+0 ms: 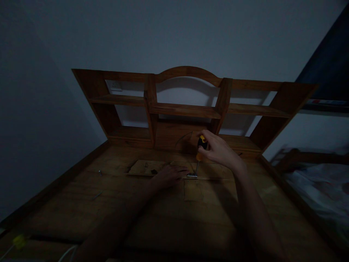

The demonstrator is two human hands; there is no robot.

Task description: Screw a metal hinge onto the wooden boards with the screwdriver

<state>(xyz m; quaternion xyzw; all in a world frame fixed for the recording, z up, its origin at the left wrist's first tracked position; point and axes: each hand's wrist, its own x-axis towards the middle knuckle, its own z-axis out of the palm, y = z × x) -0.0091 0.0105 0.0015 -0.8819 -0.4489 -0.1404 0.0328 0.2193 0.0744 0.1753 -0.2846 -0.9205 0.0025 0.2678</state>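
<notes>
Since the room is dim, some small parts are hard to read, but the right hand (219, 151) clearly has its grip closed around the handle of a screwdriver (201, 147), yellow and black with an orange collar. Its shaft leans slightly and runs down to a small metal plate (192, 175) on the wooden bench (169, 211). At nine o'clock from the plate, the left hand (171, 175) lies low, fingers reaching to the plate's near end; whether its grip pinches anything, I cannot tell. Between nine and ten o'clock, partly behind that hand, is a pale board (140, 167), and at six o'clock a squarish patch (192, 191). Further out, a screw (100, 172) sits at nine o'clock, with a thin rod (97, 195) between eight and nine. A wooden shelf (185, 109) spans twelve o'clock against the wall (174, 32), and pale plastic (319, 189) lies beyond the bench at three o'clock.
</notes>
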